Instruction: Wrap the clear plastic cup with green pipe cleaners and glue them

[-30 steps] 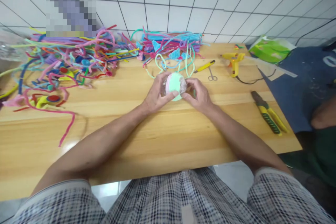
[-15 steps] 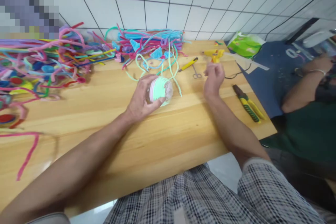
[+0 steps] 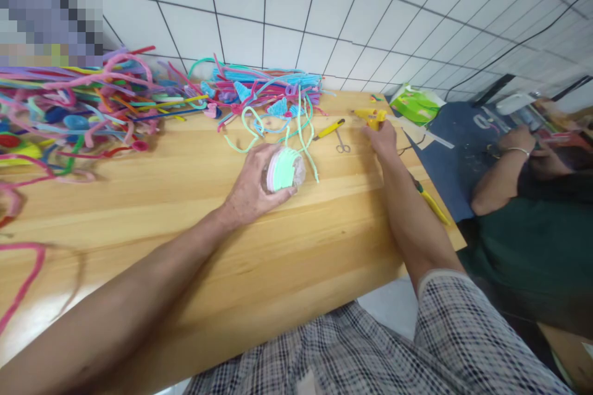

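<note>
My left hand (image 3: pixel 252 188) is wrapped round a clear jar (image 3: pixel 300 170) lying on its side, banded with mint-green and pale pink pipe cleaners (image 3: pixel 283 170). Mint-green strands (image 3: pixel 308 148) trail from beside it over the wood. Farther right, my right hand (image 3: pixel 383 137) has its fingers closed at the handle of a yellow glue gun (image 3: pixel 369 115), whose nozzle points left. Between the hands lie a yellow utility knife (image 3: pixel 330 129) and small scissors (image 3: pixel 341 142).
Pipe cleaners heap up at the left (image 3: pixel 83 105) and along the tiled wall (image 3: pixel 269 86). Pliers (image 3: pixel 433 203) lie partly behind my right forearm. A green packet (image 3: pixel 417 103) sits at the back right. Another person's arm (image 3: pixel 498 179) rests at a blue surface (image 3: pixel 445 142).
My right hand has closed on the glue gun's handle. The view has shifted, and my right forearm now covers part of the pliers. My left hand still holds the jar.
</note>
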`<act>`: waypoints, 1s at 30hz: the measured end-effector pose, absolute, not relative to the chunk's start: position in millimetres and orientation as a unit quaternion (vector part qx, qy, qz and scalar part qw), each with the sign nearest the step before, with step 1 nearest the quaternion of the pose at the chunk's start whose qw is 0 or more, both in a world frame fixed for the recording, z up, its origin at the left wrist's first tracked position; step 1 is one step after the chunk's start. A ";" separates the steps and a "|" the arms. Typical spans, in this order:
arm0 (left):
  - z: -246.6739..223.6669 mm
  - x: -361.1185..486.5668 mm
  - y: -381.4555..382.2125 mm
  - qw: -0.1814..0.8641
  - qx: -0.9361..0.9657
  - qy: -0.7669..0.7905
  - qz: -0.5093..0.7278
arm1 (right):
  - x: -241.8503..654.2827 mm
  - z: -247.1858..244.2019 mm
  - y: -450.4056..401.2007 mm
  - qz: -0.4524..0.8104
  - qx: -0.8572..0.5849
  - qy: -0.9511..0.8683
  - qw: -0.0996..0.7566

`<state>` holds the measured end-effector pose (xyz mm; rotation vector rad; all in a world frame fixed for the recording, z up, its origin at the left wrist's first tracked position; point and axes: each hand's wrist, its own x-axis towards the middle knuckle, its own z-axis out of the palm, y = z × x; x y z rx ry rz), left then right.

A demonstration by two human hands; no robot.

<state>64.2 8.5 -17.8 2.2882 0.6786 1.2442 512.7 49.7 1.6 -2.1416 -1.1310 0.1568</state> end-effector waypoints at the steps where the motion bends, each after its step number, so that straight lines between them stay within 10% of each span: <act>1: -17.3 64.1 8.4 0.223 0.829 0.242 0.451 | 513.2 3.4 51.7 0.068 -0.832 -0.434 0.339; 9: -14.2 65.1 5.5 0.235 0.818 0.241 0.466 | 473.4 38.6 20.1 0.187 -0.706 -0.463 0.502; 17: -10.5 63.3 3.4 0.199 0.820 0.259 0.470 | 385.5 65.9 -50.0 0.362 -0.565 -0.583 0.457; 30: -8.1 59.5 0.9 0.232 0.830 0.281 0.423 | 365.3 47.3 -55.3 0.290 -0.619 -0.551 0.479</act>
